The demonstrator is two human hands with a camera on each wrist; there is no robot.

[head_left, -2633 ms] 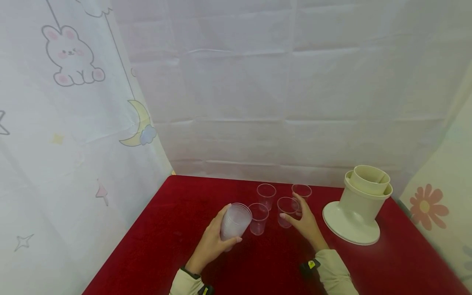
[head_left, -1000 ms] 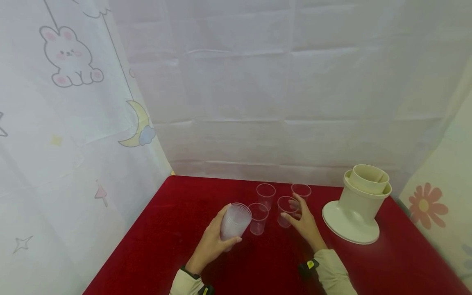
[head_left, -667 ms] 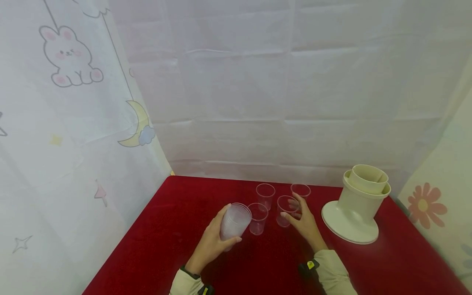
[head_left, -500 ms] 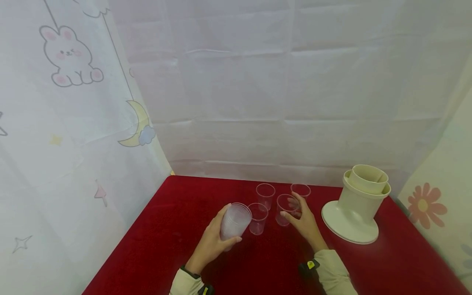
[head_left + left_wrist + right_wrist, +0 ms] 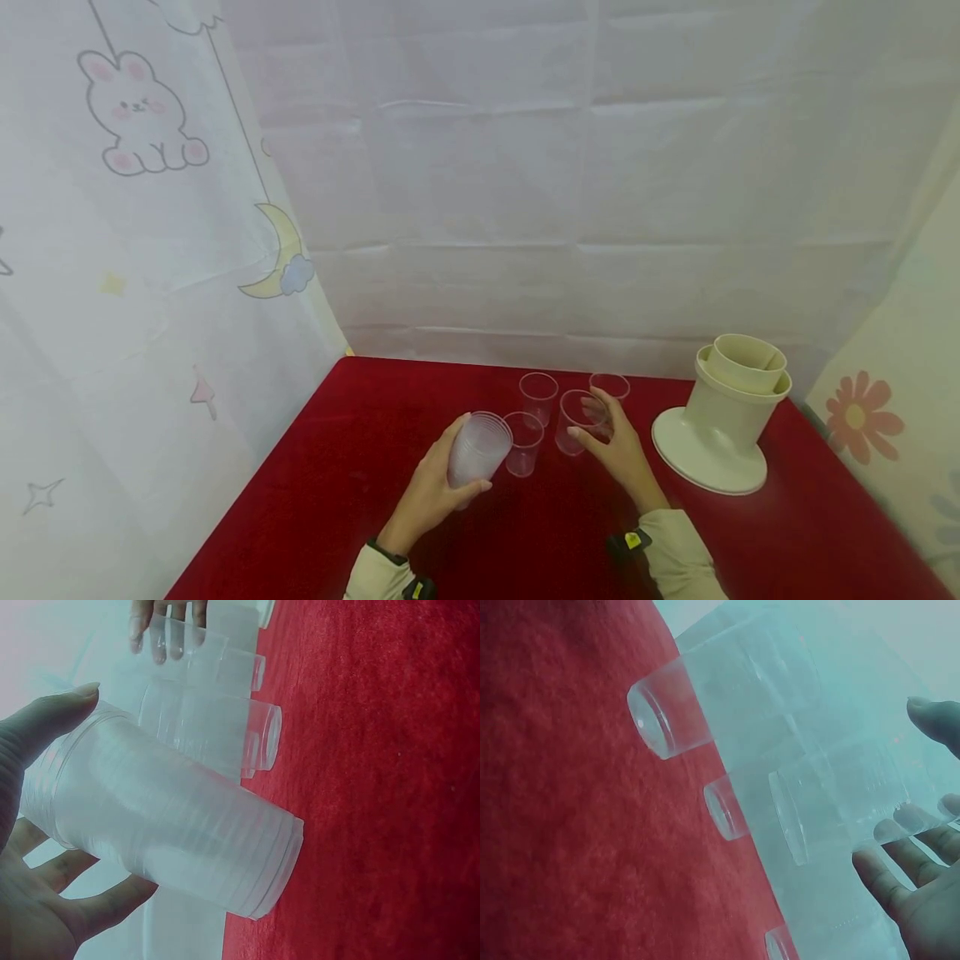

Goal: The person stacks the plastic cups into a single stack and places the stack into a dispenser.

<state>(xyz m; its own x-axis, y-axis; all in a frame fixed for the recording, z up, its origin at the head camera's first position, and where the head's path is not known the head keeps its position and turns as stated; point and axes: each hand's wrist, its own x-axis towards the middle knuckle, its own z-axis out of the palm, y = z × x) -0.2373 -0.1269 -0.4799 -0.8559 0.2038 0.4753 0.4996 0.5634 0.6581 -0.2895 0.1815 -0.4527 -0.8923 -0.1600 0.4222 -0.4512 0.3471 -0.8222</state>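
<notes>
My left hand (image 5: 427, 493) grips a stack of nested clear plastic cups (image 5: 478, 454), thumb on one side and fingers on the other. In the left wrist view the stack (image 5: 172, 810) is tilted above the red cloth. My right hand (image 5: 621, 454) holds a single clear plastic cup (image 5: 570, 435) between thumb and fingers. In the right wrist view this cup's base (image 5: 789, 817) hangs off the cloth, with fingertips against its side. Three more clear cups stand upright: one in front (image 5: 522, 457), one behind it (image 5: 538, 402), one at the back right (image 5: 609, 384), partly hidden by my fingers.
A cream plastic piece (image 5: 723, 425) with a round flat base and nested cylinders stands at the right of the red-covered table (image 5: 322, 500). White printed cloth (image 5: 465, 167) hangs close behind the table and along both sides.
The cup in my right hand has risen slightly off the cloth and shifted a little to the left. My left hand and its stack have stayed in place.
</notes>
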